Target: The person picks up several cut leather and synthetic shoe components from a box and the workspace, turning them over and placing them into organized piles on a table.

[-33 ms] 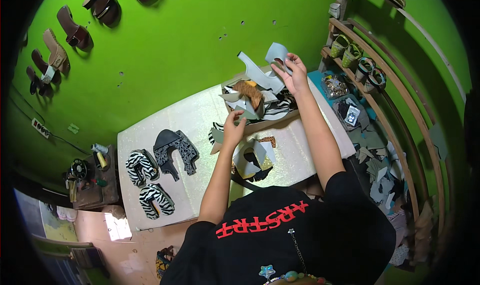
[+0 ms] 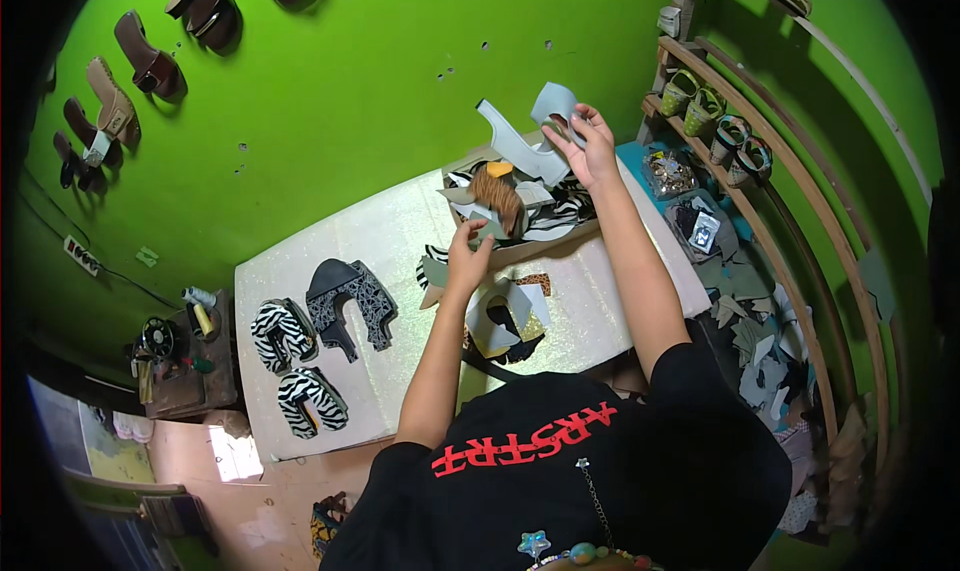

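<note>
In my right hand (image 2: 593,149) is a pale grey, curved shoe-upper piece (image 2: 520,149), gripped at its right arm and raised over the far right of a box (image 2: 560,246). The box is heaped with material pieces, among them a brown striped piece (image 2: 492,199), an orange piece (image 2: 498,170) and zebra-print ones (image 2: 565,211). My left hand (image 2: 468,258) is at the box's near left side, thumb and fingers closed on a grey-green piece (image 2: 490,233). Close to that wrist lie more cut pieces (image 2: 434,271). Nearer me, grey and gold pieces (image 2: 520,306) are partly behind my left forearm.
Two zebra-print uppers (image 2: 312,403) and a black patterned upper (image 2: 352,306) lie left on the pale table (image 2: 400,411). Wooden racks with sandals (image 2: 705,111) and scraps (image 2: 760,371) stand right. A small stand with thread spools (image 2: 202,319) is left; sandals hang on the green wall.
The brown striped piece in the box has shifted slightly toward me, baring more of the orange piece. Both hands stay nearly where they were.
</note>
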`<action>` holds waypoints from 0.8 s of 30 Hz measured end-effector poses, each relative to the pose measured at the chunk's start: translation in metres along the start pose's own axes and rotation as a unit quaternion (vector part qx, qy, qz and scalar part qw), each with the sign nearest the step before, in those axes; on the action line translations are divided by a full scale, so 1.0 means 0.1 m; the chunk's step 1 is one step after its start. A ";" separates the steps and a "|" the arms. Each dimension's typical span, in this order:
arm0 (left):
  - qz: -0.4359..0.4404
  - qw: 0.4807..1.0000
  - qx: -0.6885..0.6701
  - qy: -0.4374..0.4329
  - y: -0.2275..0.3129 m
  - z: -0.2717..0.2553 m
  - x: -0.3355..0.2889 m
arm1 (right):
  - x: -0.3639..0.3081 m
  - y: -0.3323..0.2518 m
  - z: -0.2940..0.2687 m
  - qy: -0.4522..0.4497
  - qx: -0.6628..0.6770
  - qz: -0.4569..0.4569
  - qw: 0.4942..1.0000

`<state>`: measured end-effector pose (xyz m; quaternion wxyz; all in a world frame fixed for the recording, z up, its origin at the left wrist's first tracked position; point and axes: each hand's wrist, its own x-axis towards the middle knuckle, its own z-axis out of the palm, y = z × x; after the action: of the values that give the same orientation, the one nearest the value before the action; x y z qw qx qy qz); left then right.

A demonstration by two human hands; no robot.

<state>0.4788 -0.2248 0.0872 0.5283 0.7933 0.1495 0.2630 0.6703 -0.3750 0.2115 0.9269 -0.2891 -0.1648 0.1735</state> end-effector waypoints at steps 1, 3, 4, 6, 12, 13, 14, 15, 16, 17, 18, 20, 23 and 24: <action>0.002 1.000 0.014 -0.001 0.00 0.04 0.00 | 0.02 -0.03 0.01 -0.001 0.002 -0.003 1.000; 0.001 1.000 0.006 -0.012 -0.01 0.06 0.05 | 0.05 -0.09 0.04 -0.002 0.007 -0.007 1.000; 0.015 1.000 0.006 0.000 -0.01 0.08 0.07 | 0.07 -0.11 0.05 -0.017 0.012 -0.010 1.000; 0.023 1.000 0.013 0.016 -0.02 0.11 0.10 | 0.10 -0.14 0.06 -0.034 -0.003 0.001 0.999; -0.031 0.995 -0.090 0.019 0.31 0.21 0.26 | -0.01 -0.11 0.06 -0.090 0.050 0.046 0.994; -0.054 0.991 -0.118 -0.004 0.31 0.23 0.32 | -0.03 -0.07 0.05 -0.094 0.060 0.056 0.992; -0.106 0.962 -0.247 -0.043 0.32 0.27 0.34 | -0.06 -0.02 0.03 -0.098 0.070 0.066 0.990; -0.155 0.912 -0.370 -0.081 0.32 0.31 0.34 | -0.08 0.03 0.01 -0.103 0.079 0.077 0.989; -0.181 0.880 -0.429 -0.093 0.35 0.32 0.32 | -0.12 0.07 0.00 -0.089 0.082 0.081 0.989; -0.205 0.843 -0.486 -0.107 0.42 0.33 0.29 | -0.15 0.10 -0.03 -0.089 0.078 0.081 0.990; -0.229 0.801 -0.540 -0.120 0.49 0.34 0.25 | -0.18 0.12 -0.06 -0.090 0.075 0.081 0.990; -0.262 0.763 -0.570 -0.157 0.67 0.24 0.19 | -0.24 0.17 -0.12 -0.095 0.070 0.087 0.989; -0.283 0.714 -0.608 -0.202 0.72 0.18 0.15 | -0.36 0.26 -0.20 -0.089 0.069 0.095 0.989; -0.284 0.716 -0.605 -0.203 0.73 0.18 0.12 | -0.40 0.32 -0.21 -0.074 0.073 0.097 0.990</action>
<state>0.4964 -0.2614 0.1514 0.9629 0.2596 0.0660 -0.0320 0.6365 -0.3772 0.1681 0.9095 -0.2218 -0.1906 0.2953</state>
